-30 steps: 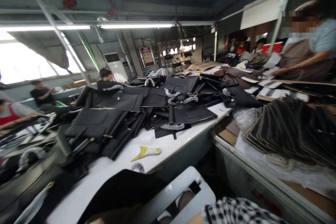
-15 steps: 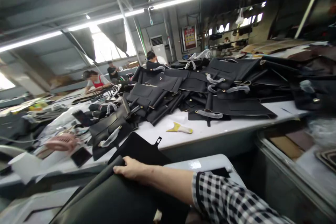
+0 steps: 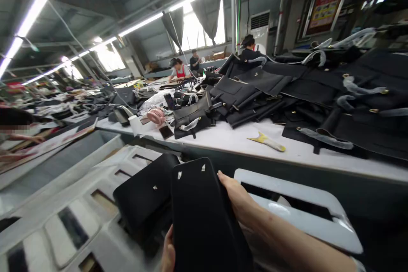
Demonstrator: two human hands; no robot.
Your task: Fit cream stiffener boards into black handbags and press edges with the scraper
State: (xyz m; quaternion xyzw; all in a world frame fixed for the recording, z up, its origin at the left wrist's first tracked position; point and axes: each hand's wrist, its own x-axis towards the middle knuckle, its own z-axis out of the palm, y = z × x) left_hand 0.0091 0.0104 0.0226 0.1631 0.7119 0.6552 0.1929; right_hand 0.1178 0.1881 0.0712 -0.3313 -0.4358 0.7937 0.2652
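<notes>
A stiff black bag piece [image 3: 199, 216] with rounded corners stands tilted up in front of me, between my two hands. Two small pale tabs show near its top edge. My right hand [image 3: 232, 193] grips its right side, fingers along the edge. Low on the left side, my left hand [image 3: 168, 251] is closed on the same piece; only part of it shows. Just behind and to the left is another black rounded bag piece [image 3: 145, 193] with one small pale tab, apparently resting on the white moulded containers.
White moulded containers [image 3: 52, 238] lie at the lower left, a pale plastic frame [image 3: 296, 191] at the right. Beyond, a white table [image 3: 229, 138] bears piled black bags [image 3: 255, 89], a yellow-and-white tool [image 3: 269, 141] and a pink fan [image 3: 156, 116]. Other people work farther back and at left.
The view has swung left. Earlier one hand held a large limp black piece by its edge; now both hands hold a stiff black piece, and the white containers show more fully.
</notes>
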